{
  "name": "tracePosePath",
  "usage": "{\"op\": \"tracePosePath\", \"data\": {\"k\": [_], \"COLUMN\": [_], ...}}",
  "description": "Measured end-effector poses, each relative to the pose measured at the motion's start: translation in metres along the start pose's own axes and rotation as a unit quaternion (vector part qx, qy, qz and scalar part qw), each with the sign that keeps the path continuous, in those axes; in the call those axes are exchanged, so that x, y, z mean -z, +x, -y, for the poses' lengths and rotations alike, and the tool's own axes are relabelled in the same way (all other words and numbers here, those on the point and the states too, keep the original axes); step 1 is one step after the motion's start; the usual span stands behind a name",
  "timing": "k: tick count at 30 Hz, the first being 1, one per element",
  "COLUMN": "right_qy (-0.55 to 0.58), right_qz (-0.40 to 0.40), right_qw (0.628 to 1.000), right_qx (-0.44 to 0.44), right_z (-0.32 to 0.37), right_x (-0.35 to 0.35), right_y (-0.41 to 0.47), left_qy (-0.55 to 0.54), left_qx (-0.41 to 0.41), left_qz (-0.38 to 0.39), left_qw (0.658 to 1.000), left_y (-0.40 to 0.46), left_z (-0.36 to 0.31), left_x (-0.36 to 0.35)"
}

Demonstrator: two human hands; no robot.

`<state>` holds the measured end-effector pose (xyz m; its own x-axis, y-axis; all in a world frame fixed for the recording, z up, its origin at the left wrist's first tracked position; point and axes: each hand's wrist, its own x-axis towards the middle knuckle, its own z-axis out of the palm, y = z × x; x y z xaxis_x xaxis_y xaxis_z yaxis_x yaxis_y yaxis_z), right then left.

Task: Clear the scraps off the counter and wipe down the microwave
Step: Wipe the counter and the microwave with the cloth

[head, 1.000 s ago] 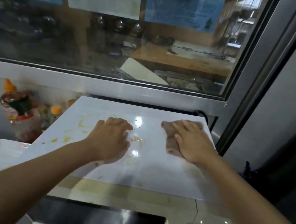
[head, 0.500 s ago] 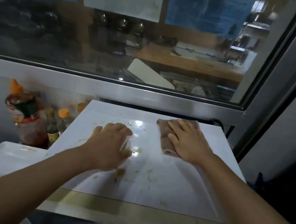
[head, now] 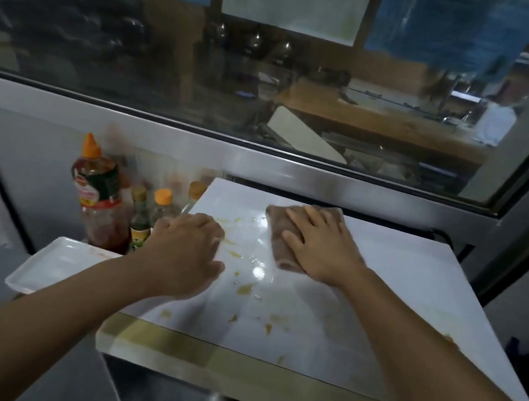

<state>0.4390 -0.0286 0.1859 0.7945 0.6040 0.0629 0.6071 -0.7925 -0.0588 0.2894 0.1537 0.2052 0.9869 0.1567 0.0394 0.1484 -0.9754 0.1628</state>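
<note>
Head view: right hand lies flat on a brown cloth, fingers straight and spread, palm pressing the cloth onto the white microwave top. No pinch, no curl round the cloth. Cloth sits at the back of the top, mid-width, its long axis running front to back under the hand, fingertips aimed at the back-left.

Left hand rests at the left edge of the top, fingers loosely bent, knuckles up; I can't tell whether anything is under the palm.

Key relation: yellowish smears lie just left of and nearer the person than the cloth, between the 2 hands, with more spots toward the front edge. So the dirt is left and toward the wrist side of the right fingers, and the right hand holds the cloth. Likely next stroke is a pull leftward and back toward the body.

Beside the microwave on the left: sauce bottles and a white tray. Microwave top not yet clean.
</note>
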Motion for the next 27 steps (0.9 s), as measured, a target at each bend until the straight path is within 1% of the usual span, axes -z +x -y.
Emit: {"op": "tracePosePath", "data": {"k": [1, 2, 5, 6, 7, 9, 12, 13, 14, 15, 16, 18, 19, 20, 21, 22, 25, 26, 27], "right_qy": [-0.006, -0.005, 0.016, 0.028, 0.042, 0.053, 0.007, -0.002, -0.005, -0.002, 0.002, 0.016, 0.026, 0.034, 0.039, 0.039, 0.004, -0.004, -0.003], "right_qz": [0.001, 0.002, 0.001, 0.003, 0.005, -0.009, -0.011, -0.004, 0.004, 0.009, 0.008, -0.014, -0.017, -0.019, -0.025, -0.030, -0.027, -0.021, -0.013], "right_qw": [1.000, 1.000, 0.990, 0.984, 0.981, 0.986, 0.998, 0.999, 0.999, 0.998, 0.995, 0.978, 0.969, 0.965, 0.967, 0.974, 0.994, 0.995, 0.994], "right_qx": [-0.007, 0.011, 0.143, 0.177, 0.190, 0.160, 0.054, 0.035, 0.036, 0.059, 0.100, 0.207, 0.244, 0.260, 0.251, 0.221, 0.106, 0.097, 0.108], "right_z": [0.012, 0.026, 0.053, 0.052, 0.048, 0.037, 0.042, 0.051, 0.062, 0.073, 0.083, 0.090, 0.088, 0.083, 0.078, 0.075, 0.088, 0.099, 0.110], "right_x": [-0.002, -0.006, -0.017, -0.017, -0.015, -0.012, -0.004, -0.004, -0.006, -0.010, -0.015, -0.022, -0.021, -0.020, -0.018, -0.017, -0.014, -0.016, -0.017], "right_y": [0.007, 0.010, -0.005, -0.011, -0.012, -0.002, 0.032, 0.041, 0.045, 0.045, 0.040, 0.021, 0.014, 0.014, 0.020, 0.029, 0.056, 0.060, 0.057], "left_qy": [-0.004, -0.004, 0.008, 0.008, 0.003, -0.017, -0.065, -0.078, -0.089, -0.101, -0.112, -0.127, -0.130, -0.132, -0.133, -0.136, -0.168, -0.181, -0.192], "left_qx": [0.006, 0.014, 0.034, 0.035, 0.033, 0.024, 0.005, -0.003, -0.008, -0.014, -0.021, -0.038, -0.045, -0.049, -0.050, -0.050, -0.042, -0.035, -0.024], "left_qz": [-0.005, -0.006, 0.005, 0.009, 0.009, 0.002, -0.018, -0.023, -0.027, -0.031, -0.032, -0.034, -0.032, -0.027, -0.019, -0.011, -0.001, -0.004, -0.009], "left_qw": [1.000, 1.000, 0.999, 0.999, 0.999, 1.000, 0.998, 0.997, 0.996, 0.994, 0.993, 0.991, 0.990, 0.990, 0.990, 0.989, 0.985, 0.983, 0.981], "left_y": [-0.003, -0.007, -0.016, -0.018, -0.020, -0.023, -0.026, -0.027, -0.029, -0.031, -0.034, -0.042, -0.047, -0.051, -0.056, -0.059, -0.065, -0.067, -0.069], "left_z": [0.005, 0.011, 0.024, 0.026, 0.027, 0.029, 0.033, 0.034, 0.035, 0.037, 0.039, 0.044, 0.047, 0.050, 0.054, 0.056, 0.061, 0.060, 0.060], "left_x": [0.001, 0.002, 0.005, 0.005, 0.004, 0.001, -0.004, -0.005, -0.005, -0.004, -0.003, -0.001, 0.000, 0.001, 0.000, 0.000, -0.004, -0.005, -0.005]}}
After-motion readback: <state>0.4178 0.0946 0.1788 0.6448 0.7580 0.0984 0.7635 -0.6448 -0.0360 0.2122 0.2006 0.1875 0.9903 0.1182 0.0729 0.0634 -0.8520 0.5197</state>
